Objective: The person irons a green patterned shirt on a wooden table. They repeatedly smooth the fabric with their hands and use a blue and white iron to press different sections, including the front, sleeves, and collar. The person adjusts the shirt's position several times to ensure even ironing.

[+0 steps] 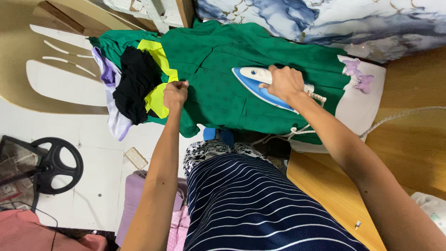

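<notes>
While the right hand [284, 82] holds closed around the handle of the blue and white iron [260, 83] on the green shirt [218, 93], the left hand [174, 94] pinches the shirt's edge beside the black cloth [134, 83].

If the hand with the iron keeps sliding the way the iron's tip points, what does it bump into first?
The right hand holds the blue and white iron, tip aimed left across the green garment. The left hand, pinching that cloth, looks likely to be met first.
</notes>
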